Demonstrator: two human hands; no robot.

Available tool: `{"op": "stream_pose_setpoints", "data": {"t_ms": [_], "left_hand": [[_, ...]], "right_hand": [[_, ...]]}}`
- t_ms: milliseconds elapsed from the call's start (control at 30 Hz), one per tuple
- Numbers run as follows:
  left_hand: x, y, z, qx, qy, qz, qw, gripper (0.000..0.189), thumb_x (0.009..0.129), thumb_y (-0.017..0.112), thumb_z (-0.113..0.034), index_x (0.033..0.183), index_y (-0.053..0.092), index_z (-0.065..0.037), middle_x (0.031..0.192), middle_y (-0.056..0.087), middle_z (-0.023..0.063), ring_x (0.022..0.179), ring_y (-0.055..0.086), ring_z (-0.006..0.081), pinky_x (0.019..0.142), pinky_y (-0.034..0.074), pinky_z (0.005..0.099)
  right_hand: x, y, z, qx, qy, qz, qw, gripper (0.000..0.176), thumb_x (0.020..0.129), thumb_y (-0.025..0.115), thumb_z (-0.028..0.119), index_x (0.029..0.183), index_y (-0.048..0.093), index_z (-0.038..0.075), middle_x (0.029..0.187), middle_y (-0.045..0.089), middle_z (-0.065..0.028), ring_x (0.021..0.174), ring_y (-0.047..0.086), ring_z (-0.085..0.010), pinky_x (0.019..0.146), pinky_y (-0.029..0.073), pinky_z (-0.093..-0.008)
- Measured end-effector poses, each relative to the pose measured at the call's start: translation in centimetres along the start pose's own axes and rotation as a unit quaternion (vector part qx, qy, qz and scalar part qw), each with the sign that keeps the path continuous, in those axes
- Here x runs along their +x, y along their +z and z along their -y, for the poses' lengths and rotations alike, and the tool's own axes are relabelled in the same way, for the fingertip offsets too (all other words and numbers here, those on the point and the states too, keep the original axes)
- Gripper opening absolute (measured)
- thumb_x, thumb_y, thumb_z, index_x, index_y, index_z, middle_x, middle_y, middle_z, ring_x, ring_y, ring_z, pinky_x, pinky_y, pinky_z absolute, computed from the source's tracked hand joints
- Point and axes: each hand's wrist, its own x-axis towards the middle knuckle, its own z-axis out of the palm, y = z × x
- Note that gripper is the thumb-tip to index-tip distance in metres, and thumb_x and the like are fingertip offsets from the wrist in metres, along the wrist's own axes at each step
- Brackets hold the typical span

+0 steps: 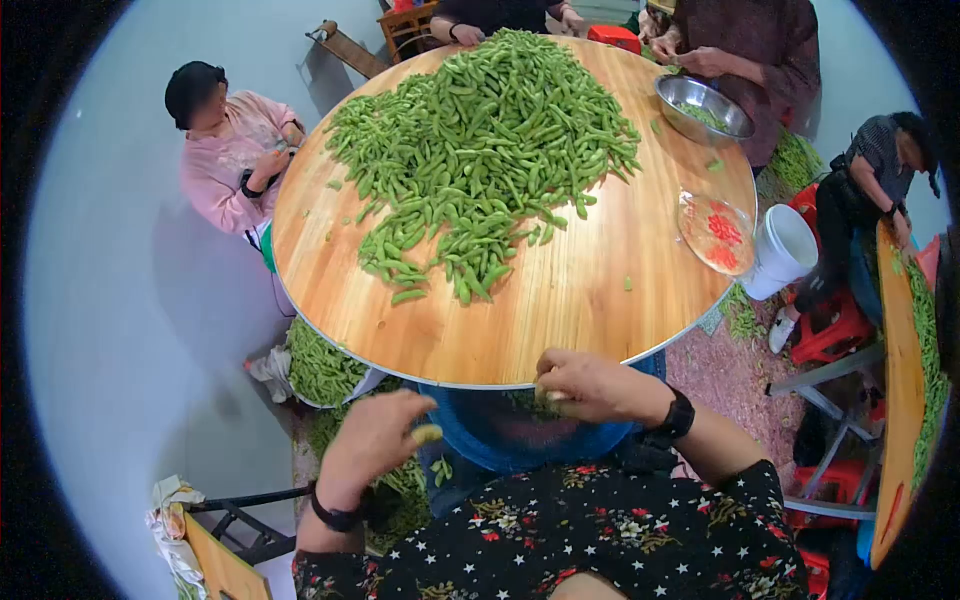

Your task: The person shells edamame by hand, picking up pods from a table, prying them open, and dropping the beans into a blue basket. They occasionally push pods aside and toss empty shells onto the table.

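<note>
My left hand (pixel 375 438) is above the left rim of a blue basin (pixel 470 440), its thumb and fingers apart with nothing visible between them. The thumb end has a yellowish covering. Just below it are green pod pieces (pixel 441 470). At the near edge of the round wooden table (pixel 590 310), my right hand (pixel 600 386) is closed in a pinch; what it holds, if anything, cannot be made out. The basin lies under the table edge before my lap. A large heap of green soybean pods (pixel 500 130) covers the far middle of the table, beyond both hands.
A steel bowl (pixel 705 108) and a clear plastic bag with red print (pixel 716 235) lie on the table's right. Beside it stands a white bucket (pixel 780 250). Several people sit around; one in pink (pixel 235 160) is left. More pods (pixel 325 365) fill a sack at lower left.
</note>
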Motion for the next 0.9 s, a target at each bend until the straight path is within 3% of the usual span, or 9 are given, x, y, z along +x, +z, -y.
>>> {"op": "stream_pose_setpoints", "data": {"t_ms": [100,167,233,367,500,633,700,767,900], "left_hand": [[4.1,-3.4,0.8,-0.032,-0.094,-0.05,0.994,0.028,0.084,0.063,-0.023,0.106,0.064,-0.006,0.096,0.067,0.0146,0.088,0.063,0.0327,0.078,0.05,0.039],[8.7,-4.7,3.3,-0.02,0.025,-0.178,0.984,0.024,0.086,0.057,-0.022,0.102,0.065,-0.005,0.094,0.065,0.0167,0.091,0.061,0.0348,0.078,0.049,0.0422],[13.8,-5.2,6.7,0.04,0.03,-0.228,0.972,0.024,0.086,0.057,-0.018,0.103,0.065,-0.004,0.097,0.064,0.017,0.091,0.061,0.0364,0.079,0.048,0.0438],[22.3,-7.5,6.5,0.066,0.098,-0.283,0.952,0.022,0.085,0.057,-0.014,0.104,0.064,-0.004,0.101,0.063,0.0159,0.092,0.06,0.0365,0.079,0.049,0.0424],[28.9,-7.6,5.4,0.074,0.139,-0.325,0.933,0.023,0.083,0.059,-0.011,0.105,0.064,-0.005,0.102,0.063,0.0148,0.095,0.059,0.0348,0.079,0.049,0.0407],[32.5,-6.1,5.4,0.198,0.17,-0.303,0.916,0.014,0.085,0.058,-0.014,0.094,0.061,-0.003,0.089,0.061,0.0124,0.089,0.06,0.0319,0.076,0.05,0.0429],[32.8,-5.2,6.0,0.168,0.149,-0.293,0.929,0.01,0.084,0.057,-0.011,0.089,0.059,-0.003,0.084,0.058,0.012,0.087,0.059,0.0326,0.075,0.05,0.043],[31.3,-4.9,5.6,0.097,0.102,-0.268,0.953,0.019,0.081,0.06,-0.008,0.099,0.063,-0.004,0.088,0.061,0.0142,0.084,0.058,0.0345,0.074,0.048,0.0407],[23.9,-3.8,3.1,0.038,0.126,-0.307,0.942,0.021,0.083,0.058,-0.008,0.103,0.063,-0.003,0.089,0.064,0.0129,0.079,0.062,0.0293,0.071,0.048,0.0355]], "right_hand": [[0.2,-1.2,1.4,-0.047,-0.007,0.074,0.996,0.014,0.081,0.06,0.015,0.093,0.062,0.007,0.094,0.054,-0.0111,0.083,0.058,-0.0324,0.07,0.047,-0.0406],[0.6,-1.4,1.2,-0.056,-0.017,0.083,0.995,0.017,0.084,0.058,0.017,0.098,0.062,0.007,0.09,0.054,-0.0119,0.081,0.058,-0.031,0.069,0.046,-0.0392],[1.1,-1.5,0.4,0.141,0.008,0.01,0.99,0.017,0.088,0.056,0.019,0.1,0.062,0.008,0.085,0.053,-0.0121,0.077,0.057,-0.0297,0.069,0.045,-0.038],[2.7,-2.4,-0.4,0.21,0.13,-0.209,0.946,0.023,0.095,0.052,0.024,0.105,0.055,0.005,0.083,0.056,-0.0134,0.075,0.056,-0.0293,0.068,0.045,-0.0372],[3.1,0.2,-3.1,0.081,0.101,-0.259,0.957,0.026,0.096,0.05,0.025,0.109,0.049,0.003,0.089,0.059,-0.0151,0.086,0.061,-0.0307,0.076,0.047,-0.035],[3.1,-0.5,-2.3,0.163,0.143,-0.299,0.929,0.029,0.096,0.049,0.027,0.11,0.048,0.002,0.089,0.058,-0.0152,0.089,0.06,-0.0297,0.08,0.046,-0.0351],[3.0,-0.5,-2.3,0.175,0.145,-0.304,0.925,0.028,0.096,0.049,0.027,0.109,0.048,0.002,0.089,0.058,-0.0148,0.088,0.06,-0.0276,0.079,0.046,-0.0342],[2.8,-0.5,-2.5,0.19,0.146,-0.31,0.92,0.028,0.097,0.049,0.027,0.108,0.049,0.002,0.089,0.058,-0.0145,0.088,0.059,-0.0255,0.078,0.045,-0.0332],[2.3,-1.2,-3.0,0.235,0.157,-0.262,0.923,0.028,0.097,0.048,0.026,0.113,0.052,0.003,0.082,0.058,-0.009,0.075,0.057,-0.0173,0.069,0.045,-0.0308]]}}
